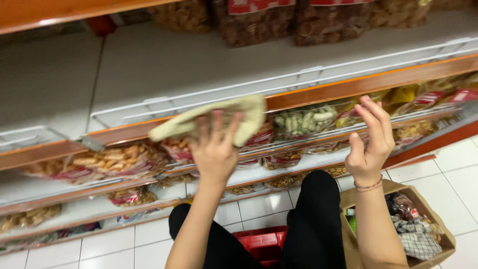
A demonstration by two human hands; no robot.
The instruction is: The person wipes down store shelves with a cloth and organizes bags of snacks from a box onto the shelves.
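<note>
**Cloth up at the shelf rim, wipe in hand**

You're mid-wipe, I'd judge: your left hand [215, 149] is raised w/ fingers [217, 124] spread and pressed up against the beige cloth [211, 119], clutching it from below. The cloth lies flat above your fingertips, level w/ the white wire rail [279, 82] of the mostly bare grey shelf [164, 65], blurred by motion. Next move likely calls for a firm palm press and a reach past the rail.

Your right hand [369, 142] is up too, palm in, fingers loosely curled, holding nothing, just in front of the snack bags [303, 122] one tier down. Both forearms are near vertical.
</note>
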